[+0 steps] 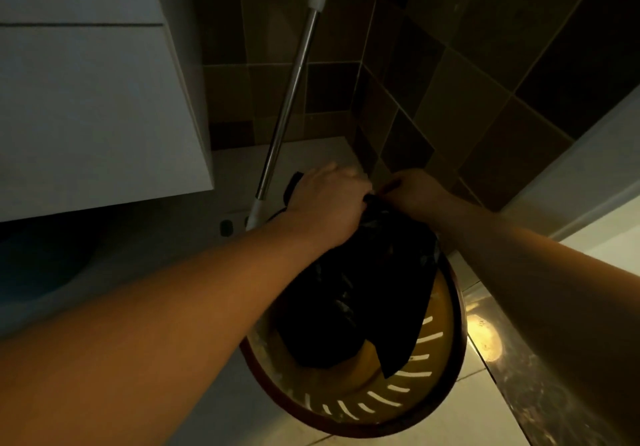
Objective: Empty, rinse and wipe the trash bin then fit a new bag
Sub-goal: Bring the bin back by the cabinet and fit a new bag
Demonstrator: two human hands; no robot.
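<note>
Here, in the dim corner:
Left hand: the left hand (pixel 329 199) is reaching out over the bin and its fingers are curling tight round the bunched top of the black bag.
Right hand: the right hand (pixel 412 196) is sitting just beside the left one, and its fingers are pinching the same bunched top from the other side.
Hands together: the two hands are nearly touching at the top of the bag.
Bag: the black bag (pixel 356 293) is hanging from the hands, and its bottom is sitting inside the bin.
Bin: the round bin (pixel 415 393) with slits in its wall is standing on the pale floor (pixel 485 411), under both arms.
Pole: a shiny metal pole (pixel 294 99) is leaning against the tiled wall (pixel 485 81), behind the left hand.
Cabinet: a white cabinet (pixel 86 99) is hanging on the left side.
</note>
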